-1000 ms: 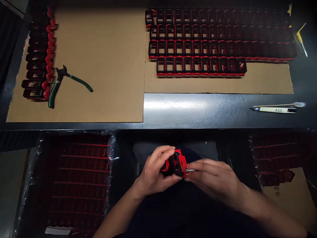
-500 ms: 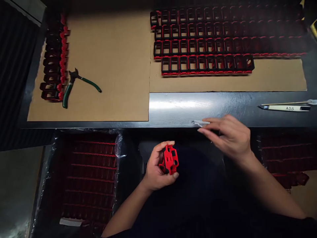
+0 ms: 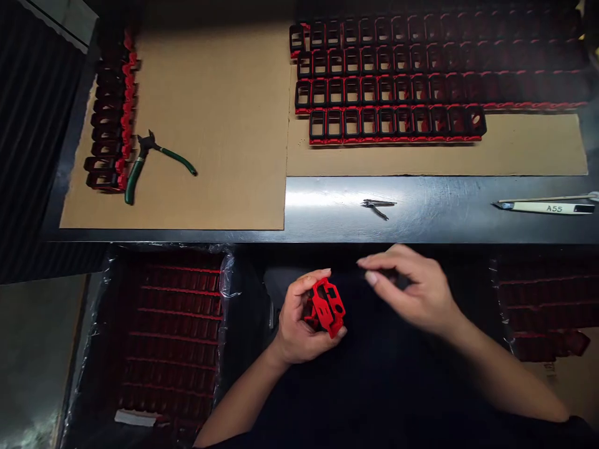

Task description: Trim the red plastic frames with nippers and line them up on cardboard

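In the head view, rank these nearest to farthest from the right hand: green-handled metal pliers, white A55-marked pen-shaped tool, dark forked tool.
1. Dark forked tool: just beyond the right hand.
2. White A55-marked pen-shaped tool: right side.
3. Green-handled metal pliers: far left, on brown cardboard.

The counter (image 3: 435,218) in front of me looks like smooth metal, its sheen faintly scuffed. Matt brown cardboard (image 3: 224,125) covers part of it. The red part (image 3: 322,308) looks like smooth plastic. I see dull dark metal on the pliers (image 3: 146,142), smooth green handles (image 3: 135,181), and shiny, crinkled clear plastic film (image 3: 228,274).
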A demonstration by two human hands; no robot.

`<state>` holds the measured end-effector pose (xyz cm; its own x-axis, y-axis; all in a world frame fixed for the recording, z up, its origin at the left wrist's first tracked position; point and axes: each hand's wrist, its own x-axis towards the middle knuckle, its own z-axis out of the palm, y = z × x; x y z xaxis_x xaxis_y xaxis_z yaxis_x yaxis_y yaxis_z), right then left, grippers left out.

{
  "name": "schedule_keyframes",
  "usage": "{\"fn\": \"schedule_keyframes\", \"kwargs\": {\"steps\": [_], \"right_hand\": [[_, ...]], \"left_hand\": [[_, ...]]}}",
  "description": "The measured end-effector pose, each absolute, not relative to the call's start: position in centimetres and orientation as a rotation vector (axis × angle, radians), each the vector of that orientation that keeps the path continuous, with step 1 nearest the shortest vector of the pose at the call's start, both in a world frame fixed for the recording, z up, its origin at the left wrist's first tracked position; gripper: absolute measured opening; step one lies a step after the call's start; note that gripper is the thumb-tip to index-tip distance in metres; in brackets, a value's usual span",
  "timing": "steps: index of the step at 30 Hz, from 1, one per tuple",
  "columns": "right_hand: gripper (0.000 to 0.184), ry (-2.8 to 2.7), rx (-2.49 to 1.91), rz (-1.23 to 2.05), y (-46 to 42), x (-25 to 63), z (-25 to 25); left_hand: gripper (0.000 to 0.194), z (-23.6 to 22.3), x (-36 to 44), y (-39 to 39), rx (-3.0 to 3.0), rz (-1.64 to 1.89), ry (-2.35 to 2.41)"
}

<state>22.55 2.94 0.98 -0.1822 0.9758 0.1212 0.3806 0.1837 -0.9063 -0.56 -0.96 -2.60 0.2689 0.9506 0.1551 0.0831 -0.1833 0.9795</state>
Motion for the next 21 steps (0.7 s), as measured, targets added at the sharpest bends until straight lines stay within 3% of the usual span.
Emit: {"fn": "schedule_keyframes", "kwargs": {"steps": [2,5,18,21], "right_hand": [[0.022,-1.573,-1.214,1.425,1.4,21.4,1.6],[0.027,-1.447,-1.166,1.687,0.4,20.3,1.7],[0.016,-1.39,-1.308,1.736,0.9,19.0,1.6],[0.025,-1.42,-1.298,1.775,0.8,19.3,1.5]], "left_hand": [[0.077,-2.9,-0.6,-1.0,1.624,1.118,0.962],[0.081,-3.1,-0.8,-0.9,1.77,1.147,0.94],[0.071,-2.2,-0.9,-0.2,2.111,1.097,0.941],[0.072,-2.5,-0.8,-0.3,2.013,1.094,0.976]]}}
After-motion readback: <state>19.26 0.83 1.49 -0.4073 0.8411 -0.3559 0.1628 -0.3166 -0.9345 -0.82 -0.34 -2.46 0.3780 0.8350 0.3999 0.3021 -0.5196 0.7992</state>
